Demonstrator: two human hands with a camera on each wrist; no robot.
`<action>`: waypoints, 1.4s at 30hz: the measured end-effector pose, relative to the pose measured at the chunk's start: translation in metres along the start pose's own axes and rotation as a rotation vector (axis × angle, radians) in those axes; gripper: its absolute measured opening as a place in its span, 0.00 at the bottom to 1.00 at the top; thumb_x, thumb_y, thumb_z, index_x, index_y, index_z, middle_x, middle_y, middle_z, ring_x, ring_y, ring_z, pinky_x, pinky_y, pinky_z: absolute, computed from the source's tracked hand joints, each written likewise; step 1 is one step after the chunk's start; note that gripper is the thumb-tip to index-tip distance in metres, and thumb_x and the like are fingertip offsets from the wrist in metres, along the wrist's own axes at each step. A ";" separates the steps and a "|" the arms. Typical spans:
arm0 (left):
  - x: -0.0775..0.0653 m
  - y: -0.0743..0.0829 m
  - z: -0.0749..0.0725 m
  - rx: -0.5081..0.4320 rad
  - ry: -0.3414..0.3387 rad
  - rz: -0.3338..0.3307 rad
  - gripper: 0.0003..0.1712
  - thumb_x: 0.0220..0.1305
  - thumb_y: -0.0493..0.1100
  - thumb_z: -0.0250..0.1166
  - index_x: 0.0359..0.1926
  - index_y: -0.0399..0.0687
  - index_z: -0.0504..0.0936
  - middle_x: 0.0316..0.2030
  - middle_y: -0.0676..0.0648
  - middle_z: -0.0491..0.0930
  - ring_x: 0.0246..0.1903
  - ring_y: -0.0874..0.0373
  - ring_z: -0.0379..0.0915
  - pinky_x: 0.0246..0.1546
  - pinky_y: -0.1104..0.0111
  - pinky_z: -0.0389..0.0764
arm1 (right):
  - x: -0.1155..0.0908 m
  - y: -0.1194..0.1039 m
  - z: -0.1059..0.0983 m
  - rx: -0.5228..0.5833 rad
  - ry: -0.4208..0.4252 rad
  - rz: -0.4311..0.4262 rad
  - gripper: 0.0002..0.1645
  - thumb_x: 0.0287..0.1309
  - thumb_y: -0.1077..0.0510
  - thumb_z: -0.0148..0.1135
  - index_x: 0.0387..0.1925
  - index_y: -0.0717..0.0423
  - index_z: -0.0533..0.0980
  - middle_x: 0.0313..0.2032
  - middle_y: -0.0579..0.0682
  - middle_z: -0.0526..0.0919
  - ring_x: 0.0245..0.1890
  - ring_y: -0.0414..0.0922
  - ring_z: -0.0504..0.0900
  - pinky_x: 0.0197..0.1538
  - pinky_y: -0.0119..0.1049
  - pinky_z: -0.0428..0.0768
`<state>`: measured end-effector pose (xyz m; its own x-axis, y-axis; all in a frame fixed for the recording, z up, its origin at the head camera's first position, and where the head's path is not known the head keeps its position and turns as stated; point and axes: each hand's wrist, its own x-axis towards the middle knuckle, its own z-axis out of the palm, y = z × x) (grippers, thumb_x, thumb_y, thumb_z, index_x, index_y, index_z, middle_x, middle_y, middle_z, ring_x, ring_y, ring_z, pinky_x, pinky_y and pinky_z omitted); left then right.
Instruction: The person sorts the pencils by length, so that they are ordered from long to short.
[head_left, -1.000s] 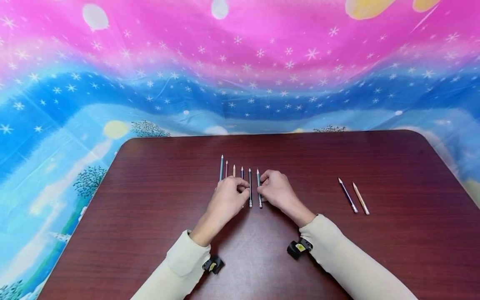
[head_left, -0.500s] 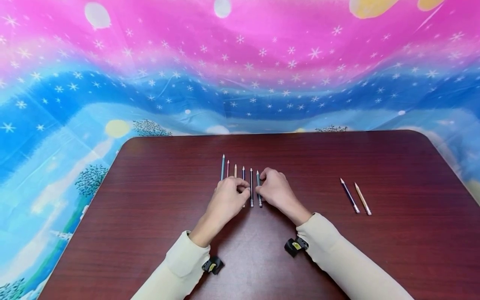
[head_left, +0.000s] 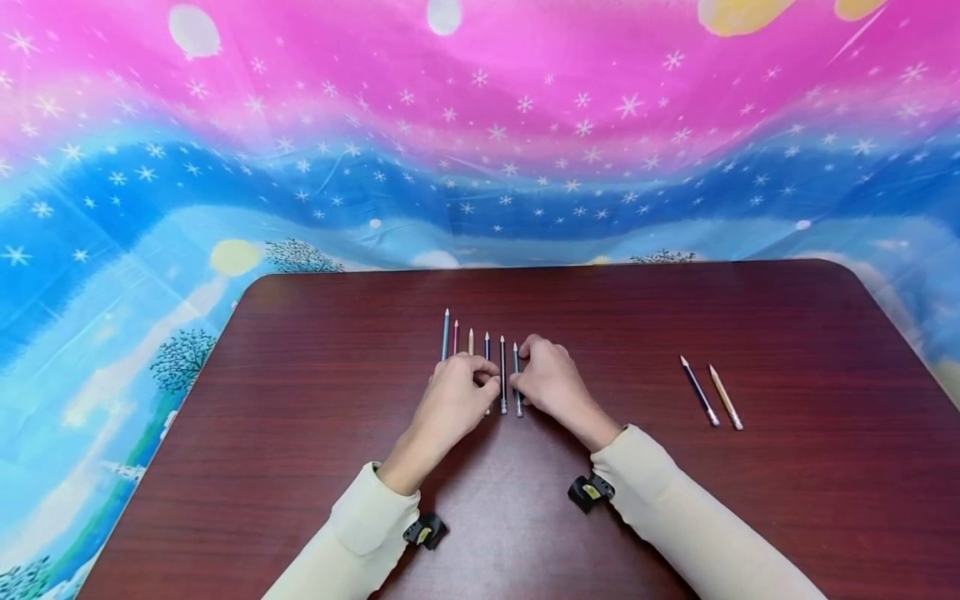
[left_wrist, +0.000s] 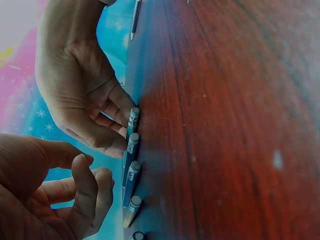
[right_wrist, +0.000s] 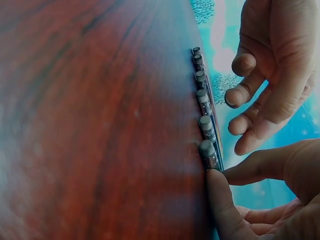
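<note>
Several pencils lie side by side in a row on the dark red-brown table (head_left: 300,433), tips pointing away. At the row's right end, my right hand (head_left: 555,379) pinches a green pencil (head_left: 516,358) between thumb and fingers; its eraser end (right_wrist: 208,150) shows by the thumb in the right wrist view. A black pencil (head_left: 503,375) lies just to its left. My left hand (head_left: 452,393) is over the other pencils with loosely curled fingers, holding nothing, and hides their lower parts. Past it show the tips of a blue pencil (head_left: 446,332), a pink pencil (head_left: 456,336) and others.
Away to the right lie a dark pencil (head_left: 700,392) and a natural-wood pencil (head_left: 725,397), both slanted. A patterned pink and blue cloth (head_left: 480,150) hangs behind the table's far edge. Each sleeve carries a small black wrist camera (head_left: 591,492).
My right hand has shifted slightly left, bringing the green pencil nearer to the black one and straighter along the row. The left hand has stayed in place over the pencils.
</note>
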<state>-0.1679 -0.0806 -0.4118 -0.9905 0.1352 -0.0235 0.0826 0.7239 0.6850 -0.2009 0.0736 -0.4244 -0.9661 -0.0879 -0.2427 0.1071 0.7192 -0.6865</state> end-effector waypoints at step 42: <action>-0.004 -0.001 0.001 -0.094 -0.028 -0.014 0.11 0.67 0.38 0.61 0.44 0.44 0.89 0.29 0.54 0.86 0.21 0.65 0.77 0.33 0.68 0.80 | -0.014 0.012 -0.021 0.121 -0.002 -0.045 0.19 0.63 0.65 0.63 0.54 0.68 0.76 0.30 0.57 0.85 0.20 0.42 0.85 0.31 0.37 0.86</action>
<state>-0.1637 -0.0818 -0.4131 -0.9880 0.1450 -0.0527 0.0567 0.6590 0.7500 -0.1912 0.0977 -0.4145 -0.9702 -0.1195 -0.2106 0.0910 0.6257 -0.7747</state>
